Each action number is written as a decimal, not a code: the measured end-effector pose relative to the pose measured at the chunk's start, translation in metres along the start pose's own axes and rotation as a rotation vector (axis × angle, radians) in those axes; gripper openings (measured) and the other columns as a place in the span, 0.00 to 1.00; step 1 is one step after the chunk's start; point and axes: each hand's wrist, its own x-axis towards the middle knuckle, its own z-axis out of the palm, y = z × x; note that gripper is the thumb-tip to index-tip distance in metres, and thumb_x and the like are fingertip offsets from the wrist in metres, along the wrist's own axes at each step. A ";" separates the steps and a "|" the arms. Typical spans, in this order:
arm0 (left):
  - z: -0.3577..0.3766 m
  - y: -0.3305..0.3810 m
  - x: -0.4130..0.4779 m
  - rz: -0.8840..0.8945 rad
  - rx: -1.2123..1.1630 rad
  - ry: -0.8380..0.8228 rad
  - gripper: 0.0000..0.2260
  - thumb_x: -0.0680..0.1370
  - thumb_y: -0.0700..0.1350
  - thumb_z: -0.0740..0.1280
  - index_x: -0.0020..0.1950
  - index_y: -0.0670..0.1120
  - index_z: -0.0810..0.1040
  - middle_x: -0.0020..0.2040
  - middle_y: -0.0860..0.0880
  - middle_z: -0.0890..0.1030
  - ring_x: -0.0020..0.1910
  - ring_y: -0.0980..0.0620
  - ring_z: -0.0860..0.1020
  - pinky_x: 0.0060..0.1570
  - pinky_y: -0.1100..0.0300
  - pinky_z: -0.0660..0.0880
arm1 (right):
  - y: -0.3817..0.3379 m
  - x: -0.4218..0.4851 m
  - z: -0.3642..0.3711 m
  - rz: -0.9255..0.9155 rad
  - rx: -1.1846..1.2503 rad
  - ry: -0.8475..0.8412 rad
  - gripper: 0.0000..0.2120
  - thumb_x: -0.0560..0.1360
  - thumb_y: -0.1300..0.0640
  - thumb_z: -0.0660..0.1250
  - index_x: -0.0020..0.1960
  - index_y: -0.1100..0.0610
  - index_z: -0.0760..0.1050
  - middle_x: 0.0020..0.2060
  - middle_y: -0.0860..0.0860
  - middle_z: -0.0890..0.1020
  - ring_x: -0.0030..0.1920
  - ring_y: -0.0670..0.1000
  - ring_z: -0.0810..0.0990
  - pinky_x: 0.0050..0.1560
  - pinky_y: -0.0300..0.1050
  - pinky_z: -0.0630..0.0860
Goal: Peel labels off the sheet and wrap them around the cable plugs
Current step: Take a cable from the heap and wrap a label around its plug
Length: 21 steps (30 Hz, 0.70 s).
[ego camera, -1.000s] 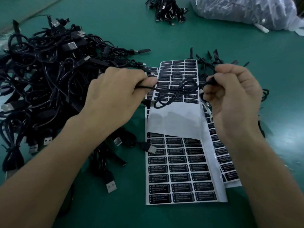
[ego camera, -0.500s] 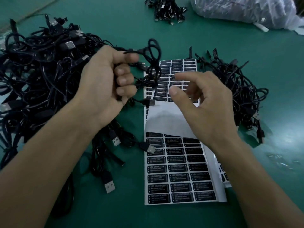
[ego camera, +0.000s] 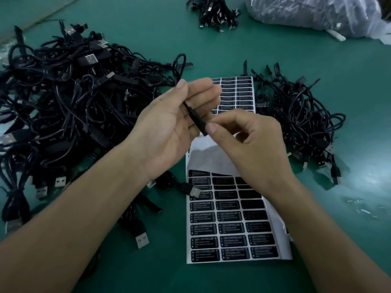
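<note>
A green bench (ego camera: 148, 28) carries the whole job. A large heap of black cables (ego camera: 63, 102) lies from 9 to 10 o'clock, and a smaller heap (ego camera: 296, 115) lies at 3 o'clock.

The label sheet (ego camera: 211, 159) lies flat from the centre down to 6 o'clock. A stretch of its backing is bare, and rows of black labels (ego camera: 204, 229) sit below that.

Above the sheet, the left hand (ego camera: 169, 132) holds one cable plug (ego camera: 196, 121) across its fingers, the thumb's grip pinching the cable just above the plug. The cable loops away toward 12 o'clock. The right hand (ego camera: 254, 144) pinches the plug's lower tip between thumb and forefinger.

Whether a label already sticks to the plug or to a fingertip cannot be told. The step looks like readying a fresh plug for wrapping.

If no label is on it, the right hand must let go and lift a corner from the nearest full row. It must then lay the label square on the plug body before rolling it round, since a crooked start would leave the ends mismatched.
</note>
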 end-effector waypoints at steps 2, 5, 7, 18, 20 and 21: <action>-0.002 -0.001 0.001 0.018 0.010 -0.019 0.17 0.86 0.50 0.53 0.58 0.46 0.81 0.54 0.49 0.86 0.59 0.52 0.83 0.54 0.59 0.81 | 0.000 0.001 -0.002 0.018 0.032 -0.005 0.03 0.76 0.57 0.73 0.49 0.51 0.84 0.39 0.43 0.85 0.40 0.44 0.82 0.41 0.30 0.72; -0.004 -0.003 0.002 0.056 0.027 -0.050 0.16 0.86 0.50 0.54 0.60 0.47 0.80 0.55 0.49 0.86 0.60 0.52 0.82 0.55 0.59 0.81 | -0.002 0.001 -0.003 0.018 0.037 -0.038 0.06 0.75 0.54 0.74 0.51 0.48 0.84 0.40 0.40 0.85 0.42 0.43 0.82 0.43 0.31 0.72; -0.005 -0.003 0.001 0.085 0.065 -0.084 0.14 0.85 0.49 0.56 0.60 0.49 0.80 0.55 0.51 0.86 0.60 0.54 0.82 0.54 0.60 0.80 | -0.001 0.001 -0.001 0.002 0.008 -0.029 0.04 0.76 0.56 0.74 0.49 0.49 0.84 0.36 0.38 0.83 0.36 0.38 0.79 0.39 0.28 0.71; -0.007 -0.003 -0.009 0.769 1.103 0.365 0.24 0.78 0.49 0.73 0.31 0.41 0.64 0.25 0.47 0.65 0.25 0.59 0.65 0.30 0.70 0.64 | 0.010 0.008 -0.020 -0.047 -0.151 0.252 0.06 0.77 0.60 0.72 0.48 0.49 0.83 0.39 0.38 0.83 0.40 0.42 0.82 0.44 0.34 0.79; -0.002 -0.002 -0.013 0.984 1.235 0.299 0.20 0.80 0.45 0.71 0.33 0.40 0.68 0.27 0.46 0.68 0.28 0.58 0.66 0.34 0.67 0.65 | 0.012 0.008 -0.021 -0.084 -0.146 0.181 0.06 0.76 0.62 0.73 0.49 0.52 0.84 0.40 0.37 0.83 0.40 0.39 0.82 0.42 0.30 0.76; 0.000 -0.002 -0.014 1.039 1.331 0.242 0.16 0.81 0.45 0.69 0.35 0.40 0.72 0.30 0.47 0.73 0.32 0.56 0.68 0.39 0.63 0.66 | 0.012 0.008 -0.020 -0.105 -0.134 0.128 0.07 0.75 0.63 0.73 0.49 0.53 0.85 0.40 0.38 0.83 0.40 0.39 0.81 0.42 0.29 0.74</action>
